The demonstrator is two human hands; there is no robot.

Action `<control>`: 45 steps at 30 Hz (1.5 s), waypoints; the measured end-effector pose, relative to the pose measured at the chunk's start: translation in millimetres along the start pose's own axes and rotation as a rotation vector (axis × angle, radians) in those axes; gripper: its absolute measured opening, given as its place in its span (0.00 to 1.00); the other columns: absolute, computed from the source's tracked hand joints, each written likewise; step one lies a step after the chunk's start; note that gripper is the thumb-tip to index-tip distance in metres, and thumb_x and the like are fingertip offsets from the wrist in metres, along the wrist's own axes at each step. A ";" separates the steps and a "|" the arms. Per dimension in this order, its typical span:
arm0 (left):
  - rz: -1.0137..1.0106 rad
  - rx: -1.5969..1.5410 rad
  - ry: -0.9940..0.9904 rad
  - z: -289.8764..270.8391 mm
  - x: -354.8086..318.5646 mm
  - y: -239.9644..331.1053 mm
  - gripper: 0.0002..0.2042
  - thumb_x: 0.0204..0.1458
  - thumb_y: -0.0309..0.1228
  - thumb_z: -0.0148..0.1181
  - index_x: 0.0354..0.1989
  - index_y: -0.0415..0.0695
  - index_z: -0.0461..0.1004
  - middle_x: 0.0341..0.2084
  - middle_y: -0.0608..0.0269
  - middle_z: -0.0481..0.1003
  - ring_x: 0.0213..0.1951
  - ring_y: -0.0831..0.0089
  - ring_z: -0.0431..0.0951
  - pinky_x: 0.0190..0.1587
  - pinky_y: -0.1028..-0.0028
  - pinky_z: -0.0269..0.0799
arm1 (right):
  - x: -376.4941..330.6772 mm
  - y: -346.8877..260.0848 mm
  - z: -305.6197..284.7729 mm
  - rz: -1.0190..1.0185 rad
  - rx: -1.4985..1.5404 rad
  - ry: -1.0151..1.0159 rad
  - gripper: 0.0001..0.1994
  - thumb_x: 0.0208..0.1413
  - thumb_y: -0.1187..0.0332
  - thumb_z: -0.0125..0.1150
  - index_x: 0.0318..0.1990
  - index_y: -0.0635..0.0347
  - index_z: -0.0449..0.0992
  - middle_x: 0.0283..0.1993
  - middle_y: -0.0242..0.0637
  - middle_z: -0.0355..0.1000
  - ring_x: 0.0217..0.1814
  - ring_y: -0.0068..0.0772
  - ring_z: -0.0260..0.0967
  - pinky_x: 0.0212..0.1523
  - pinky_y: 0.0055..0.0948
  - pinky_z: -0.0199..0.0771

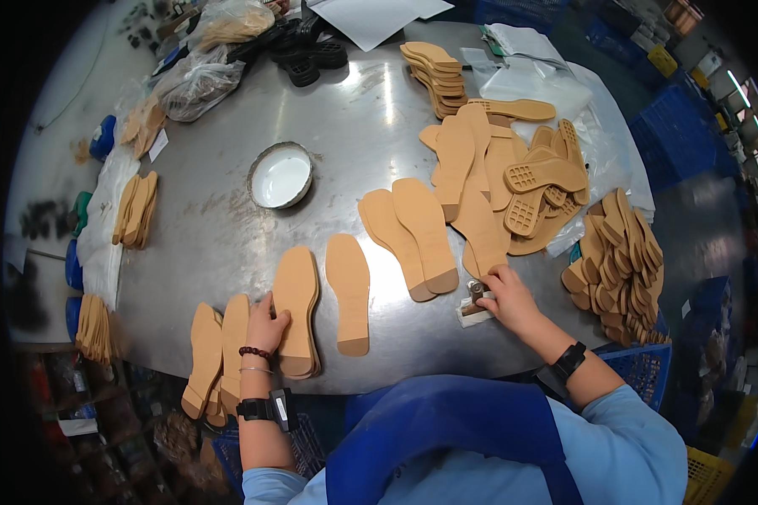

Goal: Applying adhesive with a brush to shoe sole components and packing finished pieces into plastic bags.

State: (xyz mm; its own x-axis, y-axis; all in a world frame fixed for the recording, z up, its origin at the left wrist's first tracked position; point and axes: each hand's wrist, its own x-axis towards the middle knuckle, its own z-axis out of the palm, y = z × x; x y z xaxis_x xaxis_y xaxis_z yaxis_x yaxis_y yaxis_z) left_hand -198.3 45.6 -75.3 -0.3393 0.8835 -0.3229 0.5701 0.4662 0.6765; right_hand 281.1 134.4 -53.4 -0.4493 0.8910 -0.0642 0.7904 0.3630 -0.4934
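My left hand (265, 326) is closed on the left edge of a tan shoe sole (296, 290) atop a small pile, thumb over its surface and other fingers partly hidden. Close to that wrist lie more tan soles (202, 353) with darker heel ends. My right hand (511, 299) is closed around a small metal tool (477, 289), whose lower end meets a white pad (475, 316) near the table's front edge. Between the hands lie a single flat sole (348, 286) and an overlapping pair of soles (425, 231). Another sole (480, 227) reaches close to my right fingertips.
A white-filled round bowl (282, 175) stands on the metal table (354, 143). Loose soles with gridded undersides (547, 174) are heaped at right, near a large sole pile (619, 261). Bagged pieces (198, 84) and black soles (307, 59) occupy the far left. Blue crates (640, 370) stand below.
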 end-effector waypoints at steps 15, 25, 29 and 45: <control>0.838 0.591 -0.105 194.1 -12.3 199.4 0.28 0.42 0.40 0.67 0.56 0.63 0.70 0.62 0.63 0.62 0.62 0.51 0.59 0.55 0.39 0.60 | -18.3 15.3 -12.2 0.270 0.615 -0.137 0.18 0.42 0.79 0.71 0.40 0.58 0.68 0.43 0.33 0.67 0.42 0.34 0.70 0.43 0.29 0.72; 0.948 0.291 -0.037 178.7 -23.3 149.6 0.21 0.43 0.34 0.66 0.49 0.56 0.76 0.56 0.61 0.68 0.56 0.56 0.65 0.57 0.58 0.63 | 118.6 -33.0 45.9 -0.342 0.308 0.170 0.17 0.46 0.81 0.62 0.46 0.60 0.71 0.41 0.45 0.66 0.41 0.49 0.68 0.41 0.36 0.72; 0.970 0.252 0.068 183.8 -21.3 149.4 0.18 0.43 0.35 0.67 0.46 0.55 0.76 0.54 0.60 0.68 0.56 0.55 0.64 0.57 0.57 0.60 | 195.0 -36.5 48.7 -0.214 0.194 0.253 0.11 0.49 0.79 0.60 0.41 0.60 0.70 0.39 0.45 0.65 0.41 0.53 0.68 0.39 0.41 0.71; 0.904 0.215 -0.026 171.5 -23.0 147.7 0.16 0.43 0.36 0.67 0.43 0.55 0.77 0.55 0.60 0.66 0.57 0.53 0.62 0.58 0.57 0.58 | 305.3 -24.3 62.8 -0.130 0.276 0.182 0.13 0.46 0.80 0.62 0.40 0.61 0.70 0.40 0.44 0.66 0.43 0.50 0.67 0.43 0.39 0.69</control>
State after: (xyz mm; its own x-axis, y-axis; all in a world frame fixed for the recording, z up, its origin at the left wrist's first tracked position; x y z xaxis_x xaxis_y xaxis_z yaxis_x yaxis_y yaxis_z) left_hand 22.1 101.9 -81.4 0.3166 0.9148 0.2507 0.7370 -0.4036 0.5421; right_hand 98.5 380.5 -115.5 -0.4379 0.8851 0.1575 0.5781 0.4114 -0.7047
